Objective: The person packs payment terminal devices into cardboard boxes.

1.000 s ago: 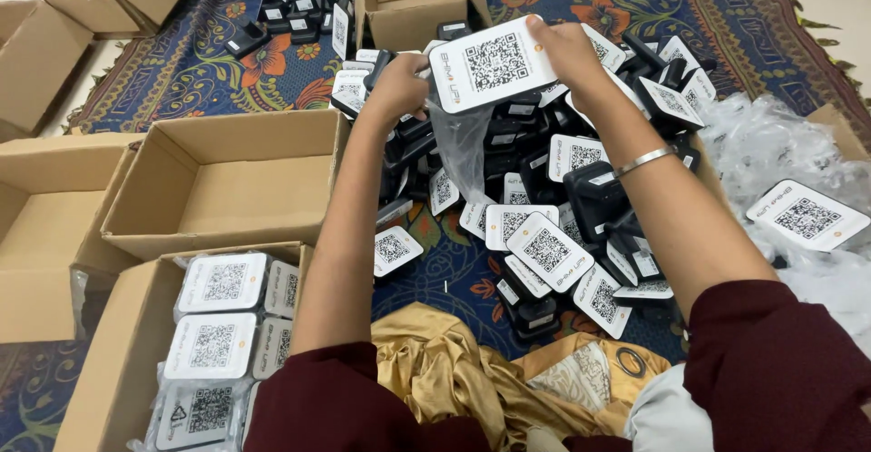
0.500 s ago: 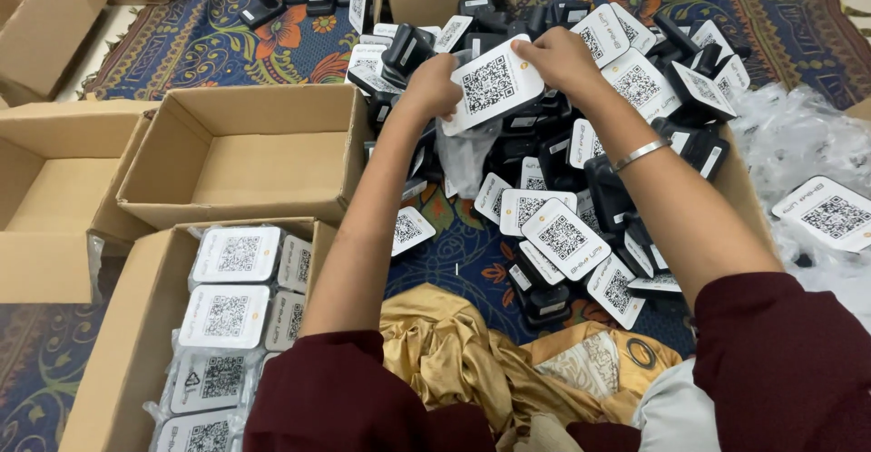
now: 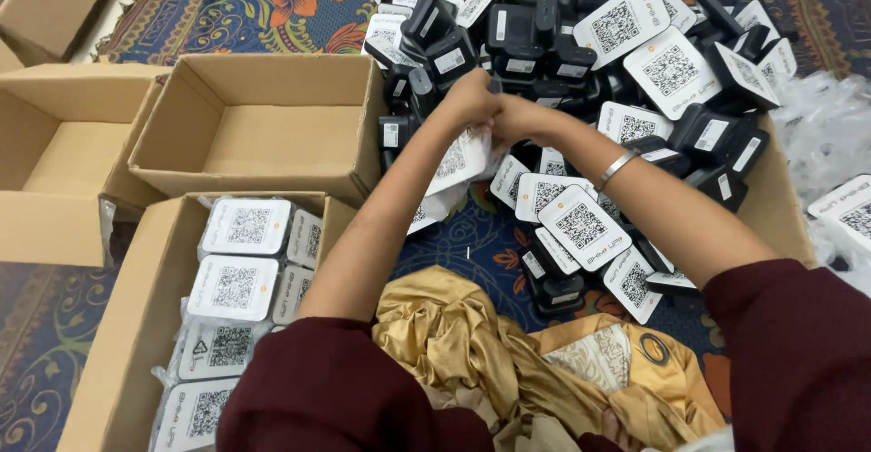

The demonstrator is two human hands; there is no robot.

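My left hand (image 3: 467, 98) and my right hand (image 3: 515, 118) meet over the middle of the rug. Together they grip the top of a clear plastic bag holding a white-faced device with a square code pattern (image 3: 456, 163), which hangs tilted below them. Behind the hands lies a big pile of black and white devices (image 3: 626, 62) of the same kind. A metal bangle (image 3: 615, 168) circles my right wrist.
A cardboard box (image 3: 118, 343) at lower left holds several bagged devices in rows. An empty box (image 3: 263, 125) stands above it, with another open box (image 3: 54, 152) to its left. Crumpled clear plastic (image 3: 830, 116) lies at right. Gold cloth (image 3: 472, 352) covers my lap.
The device has come down from held high and face-up into the bag. Both hands have drawn together and lowered, now pinching the bag's top.
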